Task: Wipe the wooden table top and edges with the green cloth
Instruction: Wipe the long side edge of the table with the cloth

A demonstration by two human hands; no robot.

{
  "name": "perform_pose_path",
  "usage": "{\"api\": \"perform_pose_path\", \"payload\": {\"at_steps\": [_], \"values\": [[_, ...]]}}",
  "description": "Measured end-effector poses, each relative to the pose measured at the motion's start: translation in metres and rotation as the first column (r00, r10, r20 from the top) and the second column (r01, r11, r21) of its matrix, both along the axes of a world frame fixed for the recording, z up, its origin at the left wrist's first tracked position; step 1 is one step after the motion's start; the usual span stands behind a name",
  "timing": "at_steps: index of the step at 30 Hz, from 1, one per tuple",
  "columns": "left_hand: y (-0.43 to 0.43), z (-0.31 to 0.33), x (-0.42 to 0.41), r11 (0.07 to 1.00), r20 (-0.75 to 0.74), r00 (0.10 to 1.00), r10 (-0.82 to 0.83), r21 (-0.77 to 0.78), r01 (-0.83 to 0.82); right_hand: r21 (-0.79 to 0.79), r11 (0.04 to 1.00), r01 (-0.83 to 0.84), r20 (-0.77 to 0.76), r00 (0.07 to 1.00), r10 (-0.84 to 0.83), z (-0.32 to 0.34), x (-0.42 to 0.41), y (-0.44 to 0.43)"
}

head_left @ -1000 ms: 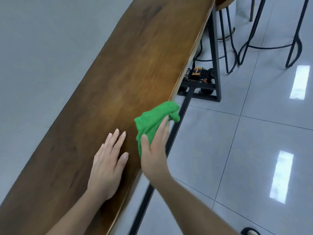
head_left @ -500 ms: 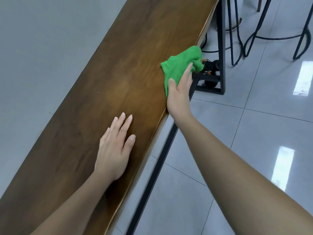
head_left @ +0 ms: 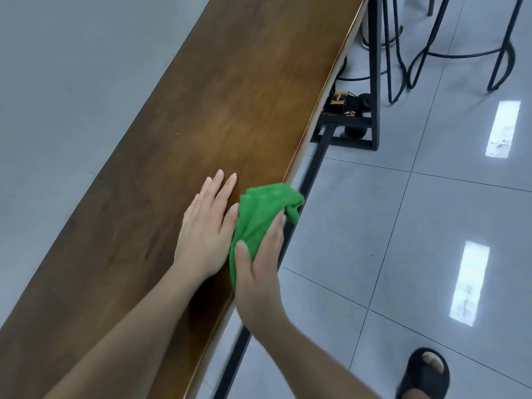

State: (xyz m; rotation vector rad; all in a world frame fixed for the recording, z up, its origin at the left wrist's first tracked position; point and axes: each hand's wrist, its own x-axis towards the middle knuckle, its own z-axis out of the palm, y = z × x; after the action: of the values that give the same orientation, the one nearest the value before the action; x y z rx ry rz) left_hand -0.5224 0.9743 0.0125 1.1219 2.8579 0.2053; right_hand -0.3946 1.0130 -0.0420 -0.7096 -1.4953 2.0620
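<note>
A long, narrow wooden table top [head_left: 218, 116] runs from the bottom left to the top right. My right hand [head_left: 257, 272] grips the bunched green cloth [head_left: 262, 211] and presses it against the table's right edge, thumb on top and fingers over the side. My left hand [head_left: 208, 223] lies flat and open on the wood just left of the cloth, its thumb touching the fabric.
A black metal table frame [head_left: 374, 73] and floor rail stand under the right edge, with a yellow-and-black toy vehicle [head_left: 345, 103] beside it. Black stool legs [head_left: 501, 53] rise at the top right. My foot in a black slipper [head_left: 426, 372] rests on the glossy tiles.
My right hand has pulled the cloth back along the right edge toward me, from far up the table to beside my left hand. The left hand has stayed flat on the wood.
</note>
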Motion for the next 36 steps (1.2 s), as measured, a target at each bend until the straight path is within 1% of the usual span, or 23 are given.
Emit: {"api": "perform_pose_path", "payload": {"at_steps": [4, 7, 10, 13, 16, 18, 27, 32, 36], "values": [[-0.036, 0.003, 0.017, 1.000, 0.009, 1.000, -0.008, -0.017, 0.008, 0.026, 0.998, 0.062, 0.014, 0.998, -0.063, 0.001, -0.032, 0.058], [-0.060, 0.005, 0.034, 0.999, 0.015, 1.000, 0.004, -0.048, -0.003, 0.071, 0.995, 0.064, 0.100, 0.992, -0.071, 0.006, -0.056, 0.113], [-0.088, 0.007, 0.051, 0.998, 0.027, 1.000, 0.014, -0.058, -0.012, 0.053, 0.996, 0.074, 0.144, 0.986, -0.081, 0.017, -0.076, 0.157], [-0.123, 0.007, 0.068, 0.999, 0.020, 1.000, 0.012, -0.051, -0.011, 0.009, 0.995, 0.102, 0.155, 0.983, -0.102, 0.022, -0.078, 0.162], [-0.157, 0.004, 0.082, 0.999, -0.001, 1.000, 0.002, -0.048, -0.002, -0.046, 0.992, 0.118, 0.127, 0.986, -0.112, 0.022, -0.065, 0.133], [-0.177, 0.003, 0.089, 0.999, -0.010, 1.000, -0.016, -0.051, 0.016, -0.040, 0.991, 0.125, 0.120, 0.986, -0.119, 0.020, -0.052, 0.102], [-0.251, 0.002, 0.115, 0.992, -0.007, 0.994, -0.113, -0.059, 0.112, 0.029, 0.995, 0.099, 0.060, 0.993, -0.101, 0.010, 0.037, -0.092], [-0.287, 0.003, 0.130, 0.986, -0.007, 0.988, -0.157, -0.053, 0.156, -0.013, 0.998, 0.063, 0.033, 0.997, -0.063, 0.003, 0.088, -0.203], [-0.299, 0.002, 0.135, 0.985, -0.007, 0.987, -0.163, -0.054, 0.163, -0.038, 0.998, 0.042, -0.035, 0.998, -0.043, -0.001, 0.114, -0.252]]}}
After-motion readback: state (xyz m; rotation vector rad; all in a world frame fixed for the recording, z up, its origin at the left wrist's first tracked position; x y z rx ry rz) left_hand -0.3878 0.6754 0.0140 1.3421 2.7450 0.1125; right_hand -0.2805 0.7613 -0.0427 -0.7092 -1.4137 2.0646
